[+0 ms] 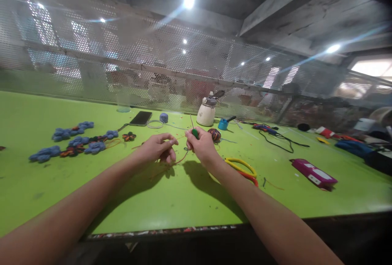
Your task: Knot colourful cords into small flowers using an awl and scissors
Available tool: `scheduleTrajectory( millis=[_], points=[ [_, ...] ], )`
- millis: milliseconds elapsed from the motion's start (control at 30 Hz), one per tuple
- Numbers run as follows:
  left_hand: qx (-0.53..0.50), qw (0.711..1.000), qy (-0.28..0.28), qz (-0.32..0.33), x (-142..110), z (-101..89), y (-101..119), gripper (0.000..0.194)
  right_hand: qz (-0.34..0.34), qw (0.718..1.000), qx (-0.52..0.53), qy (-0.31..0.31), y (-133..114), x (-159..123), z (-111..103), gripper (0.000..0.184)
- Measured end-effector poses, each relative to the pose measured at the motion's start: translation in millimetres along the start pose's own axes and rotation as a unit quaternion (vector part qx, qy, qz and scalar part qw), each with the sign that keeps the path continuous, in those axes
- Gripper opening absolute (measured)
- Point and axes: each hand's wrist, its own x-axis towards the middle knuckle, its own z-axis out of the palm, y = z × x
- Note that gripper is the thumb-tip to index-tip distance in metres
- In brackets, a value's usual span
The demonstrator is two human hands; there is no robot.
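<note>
My right hand (200,144) is closed around the green handle of a crochet hook (195,133), whose thin metal shaft points up. Just to its left, my left hand (161,147) pinches a thin orange strand of yarn (180,137) that runs across to the right fingers. A reddish strand with a dark loop (183,158) hangs below, between the hands. Behind my right hand sits a dark multicoloured ball of yarn (214,134). Blue crocheted flowers (45,153) and a small orange-and-black flower (129,136) lie to the left. Any piece inside the fingers is too small to make out.
Yellow-and-orange-handled scissors (241,168) lie beside my right forearm. Farther back stand a white bottle (206,114) and a blue pot-like container (223,124). A phone (141,118), a blue yarn ball (164,117) and a magenta box (314,174) rest on the green table (137,212).
</note>
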Motion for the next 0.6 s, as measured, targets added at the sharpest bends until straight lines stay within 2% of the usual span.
scheduleTrajectory(
  millis=[300,600],
  points=[
    [-0.104,0.990,0.097,-0.006,8,-7.2,-5,0.011,0.026,0.998,-0.049,-0.037,6,3,-2,0.024],
    [-0.173,0.979,0.105,-0.009,5,-12.7,0,0.058,0.034,0.994,-0.061,-0.082,14,-7,16,0.023]
  ],
)
